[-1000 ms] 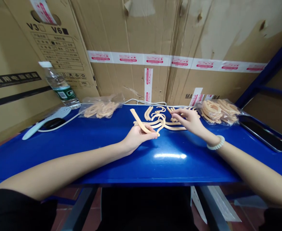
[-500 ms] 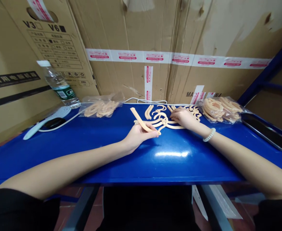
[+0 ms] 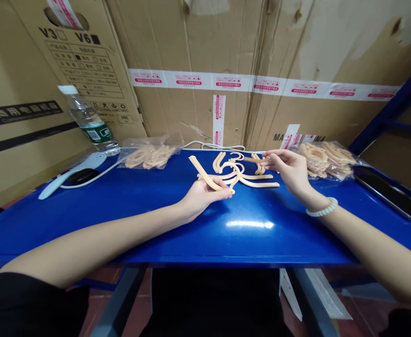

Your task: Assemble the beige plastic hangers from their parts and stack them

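My left hand (image 3: 201,199) is closed on a peach-coloured curved strip (image 3: 199,169), whose long end points up and away while its near end pokes out by the thumb. My right hand (image 3: 291,174), with a pale beaded bracelet, pinches a thin peach-coloured piece (image 3: 255,160) above the table. Motion blurs that piece, so its full shape is hard to make out. Between the hands lie more curved strips (image 3: 261,185), a ring-like curved piece (image 3: 234,164) and a bundle of short strips (image 3: 219,162). Further pieces behind my right hand are partly hidden.
Clear bags of similar pieces lie at the back left (image 3: 152,155) and back right (image 3: 326,161) of the blue table (image 3: 177,234). A water bottle (image 3: 93,124), a light-blue brush (image 3: 70,174) and a black oval object (image 3: 82,176) stand left; a phone (image 3: 395,192) lies right. Cardboard rises behind.
My right hand has lifted from the pieces on the table and moved right, now with a thin piece in its fingers. My left hand keeps its strip almost still.
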Tool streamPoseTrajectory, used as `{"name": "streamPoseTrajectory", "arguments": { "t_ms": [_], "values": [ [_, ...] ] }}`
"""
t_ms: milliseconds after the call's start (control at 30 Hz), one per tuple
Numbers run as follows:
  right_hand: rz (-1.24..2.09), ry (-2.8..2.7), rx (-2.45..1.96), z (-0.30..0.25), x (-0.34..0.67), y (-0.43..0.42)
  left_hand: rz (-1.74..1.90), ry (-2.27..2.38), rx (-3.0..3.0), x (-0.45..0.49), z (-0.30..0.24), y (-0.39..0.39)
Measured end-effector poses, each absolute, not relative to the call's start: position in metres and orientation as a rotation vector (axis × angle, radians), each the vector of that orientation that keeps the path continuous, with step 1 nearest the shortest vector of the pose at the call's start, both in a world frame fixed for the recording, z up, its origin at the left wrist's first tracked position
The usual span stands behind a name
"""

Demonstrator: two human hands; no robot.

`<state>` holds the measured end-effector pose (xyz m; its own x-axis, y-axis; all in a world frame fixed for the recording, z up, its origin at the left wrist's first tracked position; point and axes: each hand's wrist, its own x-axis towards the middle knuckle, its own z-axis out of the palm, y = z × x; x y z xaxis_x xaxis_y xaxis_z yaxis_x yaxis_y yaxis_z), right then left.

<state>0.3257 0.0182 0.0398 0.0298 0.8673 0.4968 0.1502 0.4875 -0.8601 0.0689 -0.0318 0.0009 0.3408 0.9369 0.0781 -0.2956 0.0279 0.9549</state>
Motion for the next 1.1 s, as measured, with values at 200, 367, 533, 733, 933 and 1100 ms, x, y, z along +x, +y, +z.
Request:
{"name": "streamPoseTrajectory", "arguments": {
  "t_ms": [200, 367, 533, 733, 933, 1100],
  "values": [
    [0.925, -1.219, -0.855, 0.051, 0.303, -0.017, 1.104, 0.709, 1.148, 0.070, 0.001, -0.031],
    [1.110, -1.171, -0.883, 0.042, 0.291, -0.029, 1.123, 0.692, 1.181, 0.070, -0.002, -0.030],
    [1.206, -1.168, -0.882, 0.030, 0.288, -0.026, 1.123, 0.698, 1.181, 0.070, -0.003, -0.029],
    [1.343, -1.185, -0.876, 0.026, 0.287, -0.025, 1.131, 0.683, 1.160, 0.070, -0.002, -0.031],
    [1.601, -1.105, -0.879, 0.020, 0.287, -0.025, 1.127, 0.663, 1.181, 0.069, -0.003, -0.030],
    [1.661, -1.164, -0.838, 0.011, 0.284, -0.023, 1.123, 0.645, 1.184, 0.068, -0.006, -0.028]
  ]
}}
